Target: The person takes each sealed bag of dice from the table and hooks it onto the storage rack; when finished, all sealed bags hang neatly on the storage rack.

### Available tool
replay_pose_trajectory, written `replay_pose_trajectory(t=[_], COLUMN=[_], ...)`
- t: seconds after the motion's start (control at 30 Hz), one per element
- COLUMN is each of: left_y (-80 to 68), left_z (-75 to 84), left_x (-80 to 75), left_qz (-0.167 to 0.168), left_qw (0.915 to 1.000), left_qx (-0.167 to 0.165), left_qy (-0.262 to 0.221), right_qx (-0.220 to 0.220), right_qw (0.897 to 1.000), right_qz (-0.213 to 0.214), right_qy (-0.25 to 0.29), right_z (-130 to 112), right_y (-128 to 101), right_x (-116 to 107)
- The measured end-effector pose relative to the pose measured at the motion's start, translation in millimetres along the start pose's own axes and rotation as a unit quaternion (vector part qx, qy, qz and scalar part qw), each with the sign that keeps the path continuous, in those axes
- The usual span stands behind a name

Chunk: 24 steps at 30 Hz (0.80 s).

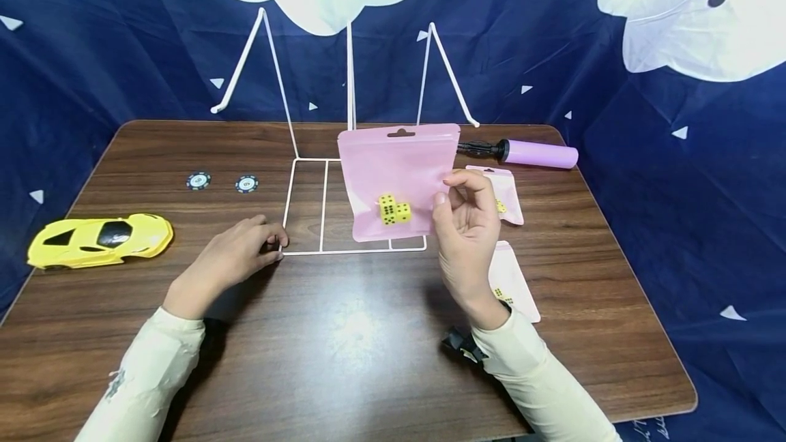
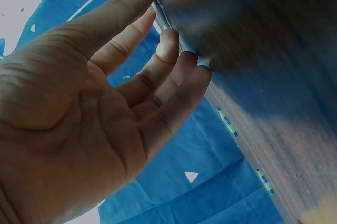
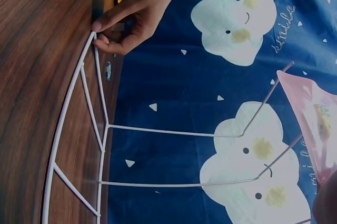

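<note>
My right hand (image 1: 469, 237) pinches the right edge of a pink pouch (image 1: 402, 162) with a hang hole near its top. Yellow dice (image 1: 393, 210) show on the pouch's lower front. The pouch is raised in front of a white wire display rack (image 1: 353, 252), which has a flat base and upright arms with hooked ends. At the base's front left corner, my left hand (image 1: 242, 251) holds the wire between thumb and fingers. In the right wrist view that same hand (image 3: 139, 18) grips the corner, while only part of the pouch (image 3: 310, 113) enters at the right edge.
Two more pink pouches with dice lie at the right, one farther back (image 1: 506, 189) and one nearer (image 1: 516, 285). Behind them is a purple hand pump (image 1: 540, 154). A yellow toy car (image 1: 101, 241) and two poker chips (image 1: 247, 184) are at left. A blue curtain (image 1: 522, 39) hangs behind.
</note>
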<state>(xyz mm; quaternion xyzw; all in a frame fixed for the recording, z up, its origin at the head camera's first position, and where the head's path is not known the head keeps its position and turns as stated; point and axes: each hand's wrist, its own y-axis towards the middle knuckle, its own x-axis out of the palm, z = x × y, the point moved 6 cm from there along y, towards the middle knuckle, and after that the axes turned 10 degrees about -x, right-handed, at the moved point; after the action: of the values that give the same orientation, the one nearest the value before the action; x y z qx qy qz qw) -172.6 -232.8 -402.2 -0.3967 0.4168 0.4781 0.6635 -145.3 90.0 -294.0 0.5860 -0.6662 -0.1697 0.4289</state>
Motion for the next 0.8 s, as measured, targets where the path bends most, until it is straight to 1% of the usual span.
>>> replay_pose_trajectory(t=[0.2,0.5,0.8], left_y=[-1.0,-1.4,-1.9], left_z=[-0.3,-2.3,-2.5], left_x=[0.1,-1.8,-0.5], left_qz=[0.0,0.01,0.007], left_qw=[1.0,0.9998,0.9998], left_qx=[0.001,0.019,0.018], left_qy=[-0.004,0.001,-0.001], right_qx=[-0.001,-0.007,-0.012], right_qw=[1.0,1.0,1.0], right_qz=[-0.003,-0.008,-0.019], right_qy=[0.003,0.009,0.002], right_z=[2.2,2.9,3.3], right_y=[-0.3,-1.2,-3.4], right_x=[3.0,10.3,19.1])
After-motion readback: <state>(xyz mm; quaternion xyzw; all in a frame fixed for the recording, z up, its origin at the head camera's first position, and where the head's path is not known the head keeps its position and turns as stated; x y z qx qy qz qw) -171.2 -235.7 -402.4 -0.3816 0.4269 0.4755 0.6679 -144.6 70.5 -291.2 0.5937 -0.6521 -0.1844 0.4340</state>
